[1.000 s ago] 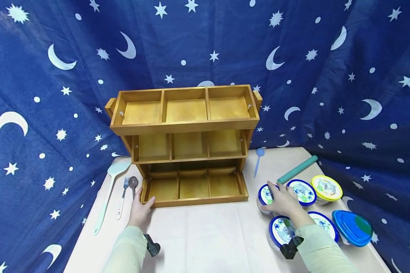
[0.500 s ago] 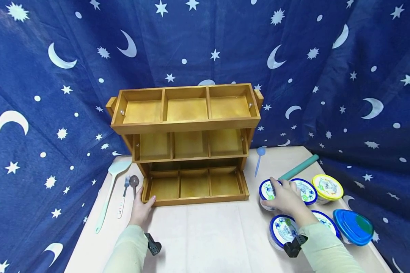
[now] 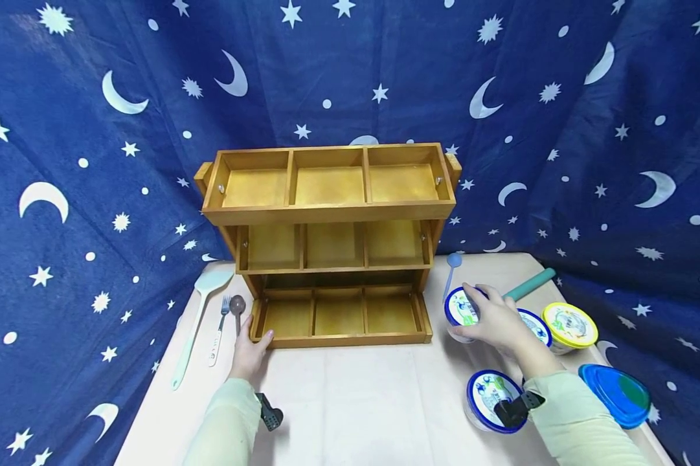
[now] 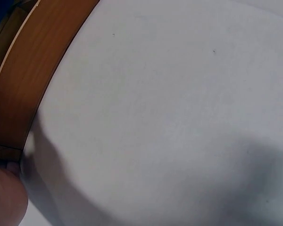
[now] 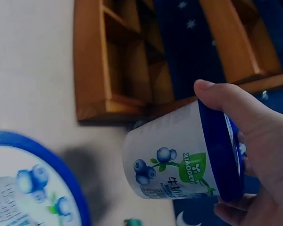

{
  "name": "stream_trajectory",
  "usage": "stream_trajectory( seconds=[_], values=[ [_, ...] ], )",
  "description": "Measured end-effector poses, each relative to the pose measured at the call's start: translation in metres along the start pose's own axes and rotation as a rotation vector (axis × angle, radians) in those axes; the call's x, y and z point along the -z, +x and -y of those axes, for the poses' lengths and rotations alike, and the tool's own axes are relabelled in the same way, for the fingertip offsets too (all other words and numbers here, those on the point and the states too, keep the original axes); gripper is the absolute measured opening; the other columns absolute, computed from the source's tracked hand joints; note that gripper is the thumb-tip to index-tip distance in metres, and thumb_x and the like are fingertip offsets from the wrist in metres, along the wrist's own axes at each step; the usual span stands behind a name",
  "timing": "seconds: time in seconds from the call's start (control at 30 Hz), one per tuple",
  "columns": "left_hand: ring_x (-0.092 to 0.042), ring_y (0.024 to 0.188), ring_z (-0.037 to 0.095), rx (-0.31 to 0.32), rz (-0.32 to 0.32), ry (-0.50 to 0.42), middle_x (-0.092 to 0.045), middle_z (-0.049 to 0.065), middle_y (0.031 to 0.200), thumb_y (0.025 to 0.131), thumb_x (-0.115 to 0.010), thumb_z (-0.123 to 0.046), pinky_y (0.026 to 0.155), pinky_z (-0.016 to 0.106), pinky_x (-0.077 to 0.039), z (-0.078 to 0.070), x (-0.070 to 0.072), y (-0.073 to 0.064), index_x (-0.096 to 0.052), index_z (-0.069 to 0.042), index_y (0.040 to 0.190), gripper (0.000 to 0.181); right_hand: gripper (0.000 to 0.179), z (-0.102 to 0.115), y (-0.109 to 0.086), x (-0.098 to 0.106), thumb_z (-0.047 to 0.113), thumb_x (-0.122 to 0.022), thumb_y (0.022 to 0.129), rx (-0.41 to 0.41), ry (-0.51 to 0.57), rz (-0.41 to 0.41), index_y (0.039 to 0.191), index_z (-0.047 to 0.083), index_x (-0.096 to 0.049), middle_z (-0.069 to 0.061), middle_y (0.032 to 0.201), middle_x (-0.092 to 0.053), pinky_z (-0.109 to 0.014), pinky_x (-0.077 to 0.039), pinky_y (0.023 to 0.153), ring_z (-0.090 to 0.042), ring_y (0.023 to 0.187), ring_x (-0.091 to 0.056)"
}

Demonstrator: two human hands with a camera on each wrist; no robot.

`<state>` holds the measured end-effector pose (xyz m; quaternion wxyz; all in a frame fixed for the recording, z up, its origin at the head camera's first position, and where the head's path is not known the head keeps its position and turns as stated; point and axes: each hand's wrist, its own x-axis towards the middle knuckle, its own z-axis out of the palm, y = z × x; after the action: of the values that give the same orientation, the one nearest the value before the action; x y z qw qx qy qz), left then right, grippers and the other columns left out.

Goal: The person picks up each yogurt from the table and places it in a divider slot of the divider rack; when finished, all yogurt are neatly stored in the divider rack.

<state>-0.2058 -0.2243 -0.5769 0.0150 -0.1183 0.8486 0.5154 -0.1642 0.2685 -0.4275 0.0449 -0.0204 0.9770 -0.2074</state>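
My right hand (image 3: 501, 325) grips a white yogurt tub (image 5: 167, 157) by its blue lid, thumb on one side and fingers on the other. Blueberries and a green leaf are printed on its side. The tub is off the table, right of the wooden three-tier storage box (image 3: 332, 215). My left hand (image 3: 249, 355) holds the lower left corner of that box, thumb at the front edge and fingers along the side. In the left wrist view only part of this hand shows, beside the wooden front (image 4: 26, 70).
More tubs stand at right: blue-lidded ones (image 3: 492, 398), a yellow-lidded one (image 3: 571, 325) and a blue-lidded container (image 3: 614, 393). A green stick (image 3: 530, 285) and a blue spoon (image 3: 454, 261) lie behind. A spatula (image 3: 210, 281), fork (image 3: 219, 333) and brown spoon (image 3: 237, 305) lie left.
My right hand has closed its grip on the yogurt tub and lifted it, moving slightly toward the box. My left hand stays at the box corner. The head view has shifted a little.
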Motion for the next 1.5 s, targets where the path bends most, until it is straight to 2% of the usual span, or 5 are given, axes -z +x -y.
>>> stream_trajectory(
  seconds=[0.33,0.57,0.97,1.13,1.5],
  values=[
    [-0.014,0.138,0.040,0.004,-0.002,-0.008,-0.016,0.023,0.152,0.093,-0.059,-0.025,0.114,0.050,-0.012,-0.001,-0.001,-0.001,-0.014,-0.004,0.149,0.075,0.102,0.023,0.000,0.040,0.058,-0.076,0.065,0.157,-0.073,-0.031,0.142,0.005,-0.036,-0.027,0.144,-0.025,-0.062,-0.041,0.081,-0.046,0.110,-0.031],
    [-0.014,0.138,0.041,0.022,0.002,-0.001,-0.015,0.022,0.153,0.093,-0.059,-0.026,0.113,0.051,-0.012,0.001,-0.002,-0.002,-0.013,-0.006,0.150,0.075,0.104,0.039,-0.003,0.056,0.063,-0.072,0.066,0.129,-0.052,-0.037,0.142,0.003,-0.034,-0.030,0.142,-0.024,-0.066,-0.038,0.086,-0.046,0.119,-0.025],
    [-0.014,0.136,0.045,-0.023,-0.028,-0.038,-0.017,0.026,0.150,0.091,-0.060,-0.038,0.112,0.055,-0.010,-0.003,-0.003,-0.008,-0.016,-0.006,0.149,0.080,0.101,0.045,-0.005,0.066,0.057,-0.076,0.067,0.170,-0.009,-0.066,0.140,0.000,-0.034,-0.029,0.139,-0.029,-0.069,-0.031,0.092,-0.047,0.124,-0.025],
    [-0.011,0.138,0.041,0.016,0.007,-0.001,-0.014,0.023,0.152,0.093,-0.059,-0.028,0.113,0.053,-0.010,-0.004,0.000,-0.005,-0.012,-0.006,0.150,0.077,0.102,0.050,-0.006,0.070,0.058,-0.077,0.065,0.203,0.003,-0.071,0.140,0.001,-0.035,-0.027,0.141,-0.030,-0.070,-0.028,0.095,-0.047,0.127,-0.024],
    [-0.010,0.139,0.040,0.030,0.015,0.003,-0.012,0.021,0.153,0.094,-0.057,-0.028,0.113,0.053,-0.010,-0.002,0.000,-0.005,-0.010,-0.007,0.150,0.077,0.098,0.065,-0.003,0.050,0.050,-0.082,0.063,0.302,0.060,-0.016,0.138,0.006,-0.040,-0.019,0.141,-0.032,-0.065,-0.038,0.092,-0.041,0.123,-0.035]
  ],
)
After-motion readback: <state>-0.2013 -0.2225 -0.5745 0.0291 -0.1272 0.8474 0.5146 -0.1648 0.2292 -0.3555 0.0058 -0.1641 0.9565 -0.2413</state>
